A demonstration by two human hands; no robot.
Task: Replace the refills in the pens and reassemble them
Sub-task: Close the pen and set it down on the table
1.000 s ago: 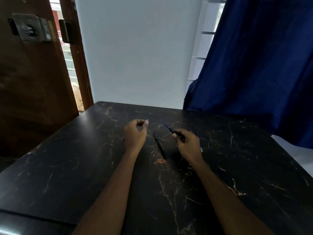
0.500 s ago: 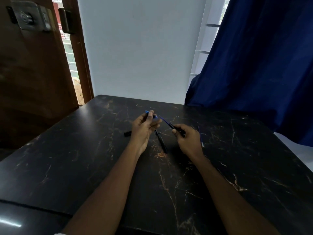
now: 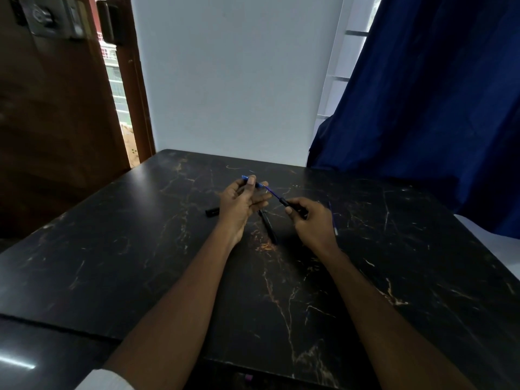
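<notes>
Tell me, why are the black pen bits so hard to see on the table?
Head view: dim room, light coming mostly from the doorway and window behind, so the black barrel and cap blend into the dark table; the blue refill shows better; glare streak at the bottom-left corner.

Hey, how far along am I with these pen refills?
Done: one pen is apart, a black cap loose on the table, a loose refill beside the right hand. In hand: the right hand holds a black barrel with a blue refill sticking out; the left hand pinches a blue piece at its end. Left: closing and capping this pen, perhaps the black pen between the hands.
</notes>
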